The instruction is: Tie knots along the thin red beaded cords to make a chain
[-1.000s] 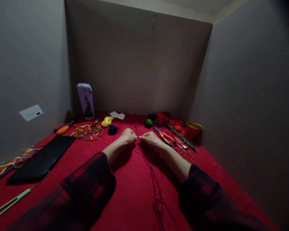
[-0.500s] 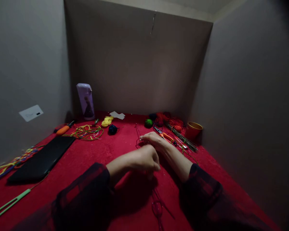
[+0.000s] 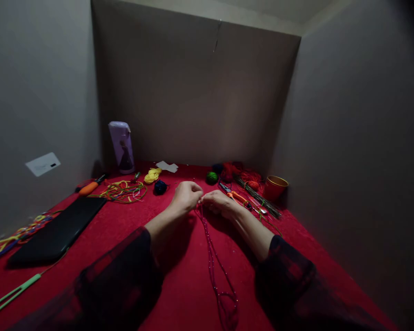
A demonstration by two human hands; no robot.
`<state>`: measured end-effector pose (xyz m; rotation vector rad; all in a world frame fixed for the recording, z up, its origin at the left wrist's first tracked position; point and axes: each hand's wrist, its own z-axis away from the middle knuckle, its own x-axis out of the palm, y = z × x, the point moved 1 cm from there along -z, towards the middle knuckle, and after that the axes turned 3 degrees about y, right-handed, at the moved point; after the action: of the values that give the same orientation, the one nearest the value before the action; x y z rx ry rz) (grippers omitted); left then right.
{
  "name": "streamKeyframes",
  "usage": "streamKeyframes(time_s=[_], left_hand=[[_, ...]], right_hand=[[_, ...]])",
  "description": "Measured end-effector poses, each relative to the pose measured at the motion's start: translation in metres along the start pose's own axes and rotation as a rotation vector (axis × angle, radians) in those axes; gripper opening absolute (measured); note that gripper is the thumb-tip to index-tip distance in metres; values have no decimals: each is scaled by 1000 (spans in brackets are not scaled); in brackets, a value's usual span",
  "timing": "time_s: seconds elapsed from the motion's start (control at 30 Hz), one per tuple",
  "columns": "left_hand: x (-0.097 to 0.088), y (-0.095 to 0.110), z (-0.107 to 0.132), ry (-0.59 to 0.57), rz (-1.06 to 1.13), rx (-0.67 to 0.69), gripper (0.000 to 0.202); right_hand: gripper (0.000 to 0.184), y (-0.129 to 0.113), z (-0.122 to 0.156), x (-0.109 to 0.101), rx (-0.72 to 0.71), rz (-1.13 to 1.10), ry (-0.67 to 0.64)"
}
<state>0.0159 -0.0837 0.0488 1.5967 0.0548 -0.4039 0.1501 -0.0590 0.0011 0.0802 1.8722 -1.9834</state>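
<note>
My left hand [image 3: 186, 196] and my right hand [image 3: 218, 202] meet at the middle of the red cloth [image 3: 179, 285]. Both pinch a thin dark-red cord [image 3: 211, 253] with small shiny specks. From my fingertips the cord runs toward me in long strands and ends in a loop low in the view. The exact spot where the fingers grip it is partly hidden by the hands.
A black tablet-like slab [image 3: 60, 232] and a green forked tool [image 3: 14, 296] lie left. Behind are tangled cords [image 3: 124, 191], yellow yarn [image 3: 152, 175], a dark blue ball [image 3: 160, 187] and a purple bottle [image 3: 122, 147]. Right lie orange-handled pliers [image 3: 238, 197], sticks [image 3: 262, 200] and a red cup [image 3: 276, 187].
My left hand has moved away from me and slightly left, from near the cord's middle up to my right hand's fingertips. The right hand has stayed nearly still.
</note>
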Motion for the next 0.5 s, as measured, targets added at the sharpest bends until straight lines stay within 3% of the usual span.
streamKeyframes(time_s=[0.07,0.17,0.33,0.5], left_hand=[[-1,-20,-19,72,-59,-80,15],[6,-39,-31,5,-66,-116,27],[10,-45,-34,-43,-54,-108,33],[-1,-50,-43,-3,-115,-79,16]], right_hand=[[20,1,-2,0,8,-30,-41],[17,4,-5,-1,8,-86,-77],[24,10,-7,-2,-24,-149,-94],[19,9,-8,0,14,-37,-71]])
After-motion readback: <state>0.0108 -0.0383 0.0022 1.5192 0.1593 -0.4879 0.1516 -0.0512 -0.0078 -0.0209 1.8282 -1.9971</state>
